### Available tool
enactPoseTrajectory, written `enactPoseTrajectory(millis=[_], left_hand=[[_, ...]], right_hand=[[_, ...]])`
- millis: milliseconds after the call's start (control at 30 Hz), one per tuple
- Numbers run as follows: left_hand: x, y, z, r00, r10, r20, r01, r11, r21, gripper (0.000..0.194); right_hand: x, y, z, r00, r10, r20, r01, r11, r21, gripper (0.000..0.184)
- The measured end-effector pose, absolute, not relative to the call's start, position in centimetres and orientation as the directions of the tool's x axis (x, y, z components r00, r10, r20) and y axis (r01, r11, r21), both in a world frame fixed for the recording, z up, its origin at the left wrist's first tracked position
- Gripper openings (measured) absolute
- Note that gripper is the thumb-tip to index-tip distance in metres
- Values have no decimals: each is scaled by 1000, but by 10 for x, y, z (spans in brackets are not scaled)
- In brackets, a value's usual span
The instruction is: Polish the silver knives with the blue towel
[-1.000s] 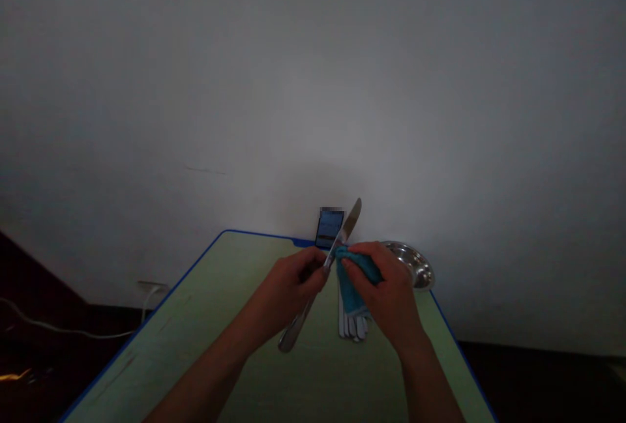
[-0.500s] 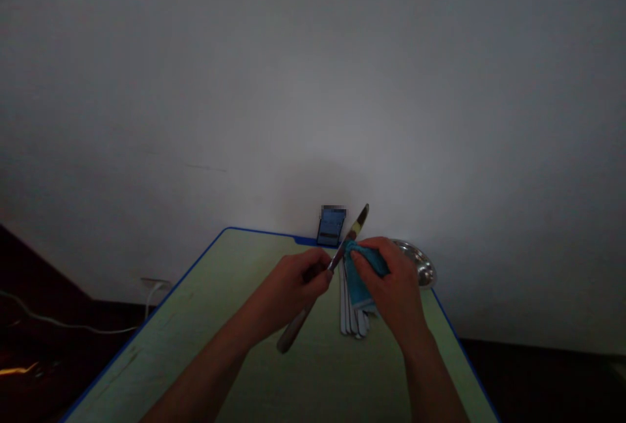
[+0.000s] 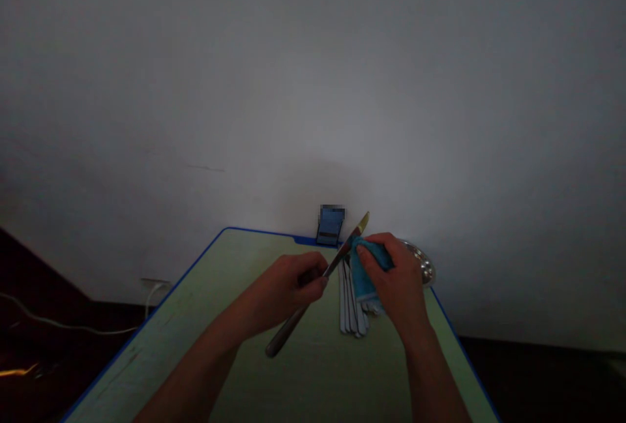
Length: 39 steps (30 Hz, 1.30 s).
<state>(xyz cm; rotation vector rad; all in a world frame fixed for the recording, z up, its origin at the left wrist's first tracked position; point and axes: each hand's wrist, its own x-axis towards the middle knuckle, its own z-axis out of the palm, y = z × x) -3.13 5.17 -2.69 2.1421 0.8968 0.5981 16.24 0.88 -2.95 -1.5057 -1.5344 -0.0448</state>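
Table knife (image 3: 288,325) clenched, teal cloth (image 3: 366,273) bunched at its blade

The left hand (image 3: 291,283) sits just left of the cutlery stack (image 3: 349,309), a fanned row of pale flat handles lying on the pale green tabletop (image 3: 313,371). Its fingers (image 3: 313,277) are curled tightly around the knife near the join of handle and blade. The knife crosses above the stack's upper end and slants across the tabletop. Its rounded handle end points down and away from the stack, and its blade tip points past the stack toward the wall (image 3: 313,84).

The right hand (image 3: 396,273) is just right of the knife blade (image 3: 353,236), above the stack. It is clenched on the cloth, which is folded into a small wad, with one end hanging toward the stack. The wad appears to touch the blade's lower part.

The left hand's grip seems placed to keep the blade bare and steady, tilted up off the tabletop, so the right hand can reach it with the cloth.

Beyond the stack stand a phone (image 3: 330,231), propped upright with its top blurred, and a steel dish (image 3: 423,263), partly hidden behind the right hand.
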Motion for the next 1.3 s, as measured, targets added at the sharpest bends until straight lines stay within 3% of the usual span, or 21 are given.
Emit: enactPoseTrajectory(millis=[800, 1300], left_hand=[[-49, 50, -21, 732, 680, 35, 450, -521, 725, 11], [-52, 58, -23, 660, 747, 84, 483, -507, 713, 13]], right_hand=[[172, 9, -29, 353, 713, 606, 773, 142, -618, 13], [175, 7, -30, 373, 684, 627, 771, 147, -619, 12]])
